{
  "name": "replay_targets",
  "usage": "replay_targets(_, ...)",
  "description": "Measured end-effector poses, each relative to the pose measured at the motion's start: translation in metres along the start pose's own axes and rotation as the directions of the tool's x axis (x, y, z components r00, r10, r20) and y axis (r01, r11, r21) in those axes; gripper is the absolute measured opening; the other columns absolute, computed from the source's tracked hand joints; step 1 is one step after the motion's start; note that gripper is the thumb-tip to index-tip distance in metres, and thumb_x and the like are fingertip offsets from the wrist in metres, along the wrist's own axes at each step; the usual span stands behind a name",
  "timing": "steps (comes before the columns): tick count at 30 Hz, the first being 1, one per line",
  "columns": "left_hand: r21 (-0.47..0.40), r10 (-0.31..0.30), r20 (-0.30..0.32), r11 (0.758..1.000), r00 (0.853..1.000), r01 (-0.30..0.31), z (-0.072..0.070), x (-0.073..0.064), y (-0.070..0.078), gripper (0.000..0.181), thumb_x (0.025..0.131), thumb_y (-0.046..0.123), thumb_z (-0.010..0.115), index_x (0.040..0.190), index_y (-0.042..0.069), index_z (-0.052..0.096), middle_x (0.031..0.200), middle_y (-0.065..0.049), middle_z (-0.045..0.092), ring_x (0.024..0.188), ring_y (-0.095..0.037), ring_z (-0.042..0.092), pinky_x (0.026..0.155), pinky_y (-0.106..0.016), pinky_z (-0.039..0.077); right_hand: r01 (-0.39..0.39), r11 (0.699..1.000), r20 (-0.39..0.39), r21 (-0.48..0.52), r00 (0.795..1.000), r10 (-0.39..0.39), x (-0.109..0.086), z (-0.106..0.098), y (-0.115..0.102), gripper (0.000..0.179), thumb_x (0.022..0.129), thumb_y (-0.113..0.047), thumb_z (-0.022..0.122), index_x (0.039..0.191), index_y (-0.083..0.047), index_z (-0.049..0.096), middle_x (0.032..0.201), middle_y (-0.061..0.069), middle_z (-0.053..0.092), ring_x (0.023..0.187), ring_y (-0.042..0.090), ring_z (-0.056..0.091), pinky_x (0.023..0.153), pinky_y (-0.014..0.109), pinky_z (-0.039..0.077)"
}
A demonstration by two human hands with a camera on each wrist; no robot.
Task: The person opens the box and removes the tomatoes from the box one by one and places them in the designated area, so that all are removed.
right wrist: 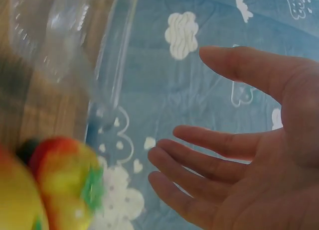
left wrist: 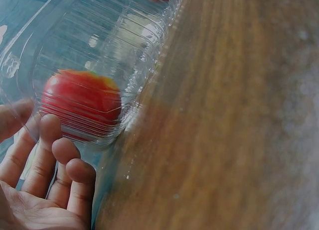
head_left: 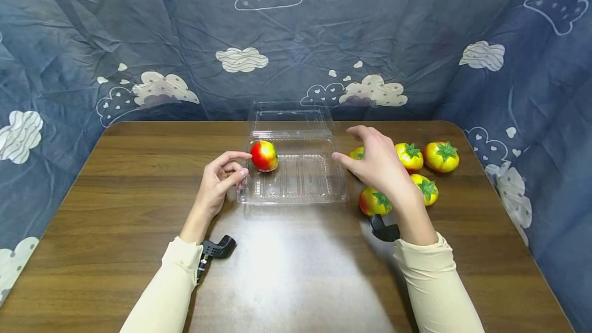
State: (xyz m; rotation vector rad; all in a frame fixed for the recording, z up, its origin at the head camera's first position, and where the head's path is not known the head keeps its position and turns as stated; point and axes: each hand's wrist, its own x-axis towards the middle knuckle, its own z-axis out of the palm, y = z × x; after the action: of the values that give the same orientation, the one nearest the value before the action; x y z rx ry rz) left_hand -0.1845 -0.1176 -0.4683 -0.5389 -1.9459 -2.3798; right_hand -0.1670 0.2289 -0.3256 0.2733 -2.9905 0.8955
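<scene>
A clear plastic container (head_left: 296, 201) lies with its lid (head_left: 291, 117) folded back. Inside, at the left, sits a red-and-yellow toy tomato (head_left: 263, 156), seen through the ribbed wall in the left wrist view. My left hand (head_left: 221, 176) holds the container's left rim between thumb and index finger, right beside that tomato; the other fingers curl loosely. Off the container's right side, my right hand (head_left: 379, 161) hangs with thumb and fingers spread apart and nothing between them. It partly hides a toy tomato (head_left: 356, 153) behind it.
Several more toy tomatoes with green leafy tops, among them a front one (head_left: 375, 201) and a far right one (head_left: 441, 157), lie on the wooden table (head_left: 139, 194) at the right. A blue cloud-patterned cloth (head_left: 194, 24) hangs behind the table.
</scene>
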Motion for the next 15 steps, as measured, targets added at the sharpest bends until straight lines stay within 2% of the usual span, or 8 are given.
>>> replay_targets(6, -0.013, 0.001, -0.002, 1.0, 1.0, -0.001, 0.0, 0.0, 0.0, 0.034, 0.094, -0.01, 0.067, 0.127, -0.018, 0.058, 0.071, -0.014, 0.062, 0.054, -0.015, 0.054, 0.048, -0.023, 0.046, 0.024, 0.999, 0.011, 0.034, 1.0, -0.025, 0.014, 0.012, -0.02, 0.065, 0.094, -0.034, 0.078, 0.143, 0.003, 0.057, 0.142, 0.022, 0.061, 0.134, 0.042, 0.055, 0.117, 0.056, 0.041)
replay_targets(11, -0.023, 0.003, 0.002, 1.0, 1.0, -0.003, -0.001, 0.0, 0.0, 0.034, 0.094, -0.011, 0.066, 0.126, -0.017, 0.058, 0.071, -0.008, 0.064, 0.054, -0.015, 0.054, 0.048, -0.022, 0.046, 0.037, 0.997, -0.001, 0.07, 0.999, -0.037, 0.024, 0.025, -0.046, 0.064, 0.092, -0.035, 0.081, 0.141, 0.001, 0.059, 0.137, 0.02, 0.065, 0.126, 0.038, 0.06, 0.11, 0.051, 0.048)
replay_targets(15, -0.021, -0.002, 0.01, 1.0, 1.0, 0.003, -0.002, 0.0, 0.0, 0.034, 0.095, -0.009, 0.066, 0.127, -0.017, 0.058, 0.072, -0.005, 0.065, 0.054, -0.014, 0.054, 0.048, -0.021, 0.047, 0.028, 0.994, 0.026, 0.11, 0.999, -0.031, 0.03, 0.034, -0.067, 0.064, 0.092, -0.037, 0.081, 0.141, -0.002, 0.06, 0.137, 0.016, 0.066, 0.126, 0.034, 0.061, 0.109, 0.049, 0.05)
